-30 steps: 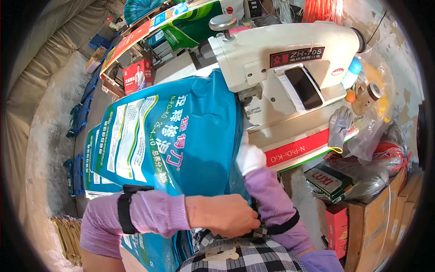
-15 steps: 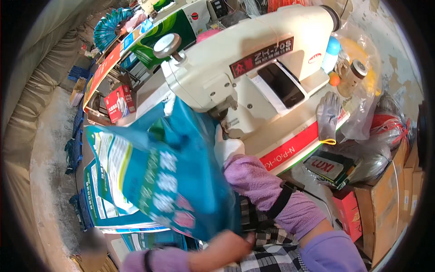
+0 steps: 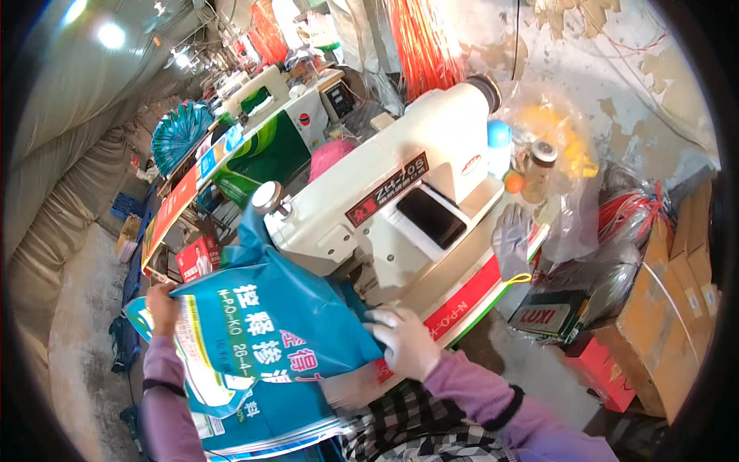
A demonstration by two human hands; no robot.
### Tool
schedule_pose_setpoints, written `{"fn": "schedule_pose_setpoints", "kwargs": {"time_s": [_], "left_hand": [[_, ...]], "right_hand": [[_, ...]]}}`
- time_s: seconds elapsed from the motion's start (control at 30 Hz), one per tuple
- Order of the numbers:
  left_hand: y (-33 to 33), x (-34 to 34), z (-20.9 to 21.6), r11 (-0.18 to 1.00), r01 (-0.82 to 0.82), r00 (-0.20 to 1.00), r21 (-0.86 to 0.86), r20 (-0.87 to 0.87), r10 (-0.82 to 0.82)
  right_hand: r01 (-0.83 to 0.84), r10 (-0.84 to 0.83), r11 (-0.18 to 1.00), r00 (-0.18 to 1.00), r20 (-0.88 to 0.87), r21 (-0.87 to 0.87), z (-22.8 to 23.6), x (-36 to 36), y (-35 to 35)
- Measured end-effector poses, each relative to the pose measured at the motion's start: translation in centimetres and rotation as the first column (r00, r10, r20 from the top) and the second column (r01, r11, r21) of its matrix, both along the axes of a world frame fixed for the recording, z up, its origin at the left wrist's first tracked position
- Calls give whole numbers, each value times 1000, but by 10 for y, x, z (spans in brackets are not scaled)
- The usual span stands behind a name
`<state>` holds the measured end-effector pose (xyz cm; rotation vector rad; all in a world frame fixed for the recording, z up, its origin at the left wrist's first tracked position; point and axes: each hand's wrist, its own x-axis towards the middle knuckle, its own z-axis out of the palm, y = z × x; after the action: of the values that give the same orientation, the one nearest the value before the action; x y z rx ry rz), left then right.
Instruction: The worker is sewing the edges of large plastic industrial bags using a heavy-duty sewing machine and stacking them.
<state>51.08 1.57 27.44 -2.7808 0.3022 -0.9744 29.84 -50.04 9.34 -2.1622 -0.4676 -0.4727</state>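
Note:
A blue printed plastic bag (image 3: 296,308) is spread in front of me, its upper part running under the head of a cream sewing machine (image 3: 369,185). My left hand (image 3: 162,309) grips its far left edge, fingers closed over the rim. On the right, my right hand (image 3: 404,339), in a white glove, closes on the bag's right side just below the machine's needle area. The needle itself is hidden by the machine head and bag. More flat blue bags (image 3: 285,431) lie stacked beneath, close to my lap.
A phone (image 3: 431,217) lies on the machine's base. Behind it stand a blue-capped bottle (image 3: 499,146) and a jar (image 3: 539,169); a grey glove (image 3: 512,242) hangs at the table edge. Cardboard boxes (image 3: 639,323) and a red box (image 3: 604,369) are at right.
The bag has swung down and flattened out. My left hand has gone from the near lower edge to the bag's far left edge. The view has tilted up, showing more of the room.

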Motion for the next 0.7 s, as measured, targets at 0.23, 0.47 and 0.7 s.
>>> {"fn": "schedule_pose_setpoints", "kwargs": {"time_s": [0.23,0.47,0.7], "left_hand": [[-49,-194,123,966,-43,955,256,293,-35],[-169,-235,53,939,132,801,-317,-523,-290],[-376,-157,-156,376,120,374,-919,-309,-874]], "right_hand": [[-344,344,927,939,24,149,79,-26,22],[-237,345,913,883,-319,331,-14,-111,47],[-507,463,851,846,-264,-133,-32,-122,30]]}}
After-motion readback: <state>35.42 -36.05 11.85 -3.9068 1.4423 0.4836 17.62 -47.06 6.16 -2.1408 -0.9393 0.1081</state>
